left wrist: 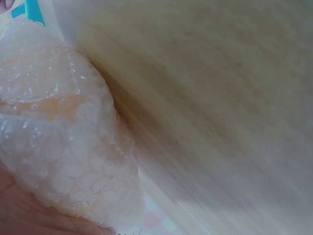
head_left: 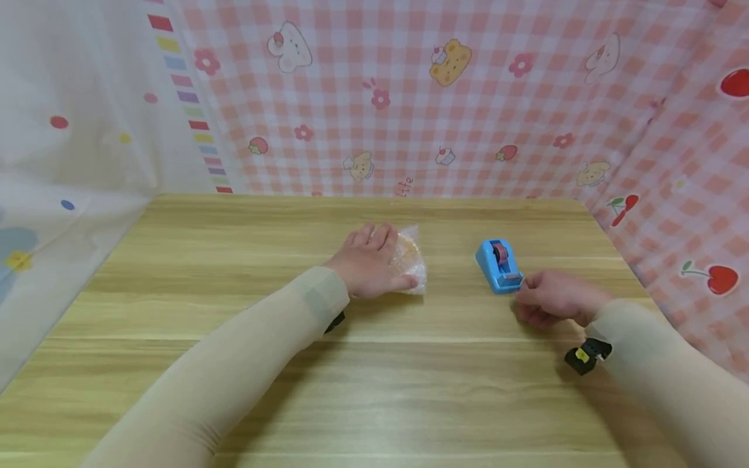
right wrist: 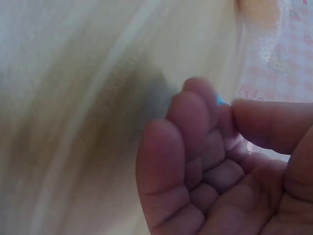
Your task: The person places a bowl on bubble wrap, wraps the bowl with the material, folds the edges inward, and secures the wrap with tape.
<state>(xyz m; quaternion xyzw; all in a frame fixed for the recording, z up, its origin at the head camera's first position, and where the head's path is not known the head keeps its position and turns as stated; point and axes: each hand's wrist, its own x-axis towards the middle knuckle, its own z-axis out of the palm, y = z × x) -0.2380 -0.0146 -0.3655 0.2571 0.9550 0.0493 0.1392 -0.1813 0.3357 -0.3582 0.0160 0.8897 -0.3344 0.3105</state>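
A bundle in clear bubble wrap (head_left: 411, 257), with something orange-yellow inside, lies on the table. My left hand (head_left: 371, 263) rests over its left part, fingers extended and thumb along the near edge. The bubble wrap (left wrist: 63, 132) fills the left of the left wrist view. To the right stands a blue tape dispenser (head_left: 491, 270) with a reddish roll of tape (head_left: 500, 253). Right at its cutting end, my right hand (head_left: 552, 299) pinches the tape's end between thumb and index finger; the tape itself is hardly visible there. Its other fingers (right wrist: 161, 161) are curled.
The wooden table (head_left: 246, 260) runs back to a pink checked curtain (head_left: 328, 110). More curtain hangs at the left and right sides. A dark wrist camera (head_left: 582, 356) sits below the right cuff.
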